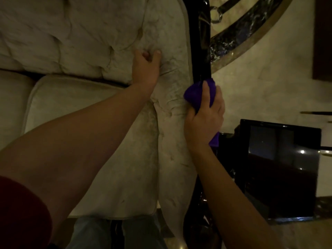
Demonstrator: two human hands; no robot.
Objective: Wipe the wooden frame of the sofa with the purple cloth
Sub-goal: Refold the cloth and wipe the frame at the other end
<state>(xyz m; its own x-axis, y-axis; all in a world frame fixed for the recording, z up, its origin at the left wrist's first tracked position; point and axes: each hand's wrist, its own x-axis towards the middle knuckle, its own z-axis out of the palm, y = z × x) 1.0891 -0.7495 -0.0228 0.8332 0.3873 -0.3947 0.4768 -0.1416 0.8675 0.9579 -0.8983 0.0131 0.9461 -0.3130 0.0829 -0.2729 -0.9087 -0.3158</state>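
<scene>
The sofa's dark glossy wooden frame runs down the right side of the cream tufted upholstery. My right hand is wrapped around the frame with the purple cloth bunched under its fingers and pressed against the wood; a tail of cloth hangs out below the palm. My left hand rests on the padded armrest, its fingers curled into the fabric just left of the frame. The stretch of frame under the cloth and hand is hidden.
A black glossy side table stands right beside the sofa arm, close under my right forearm. The marble floor with a dark curved inlay band lies beyond. The seat cushion is at the left; my legs show at the bottom.
</scene>
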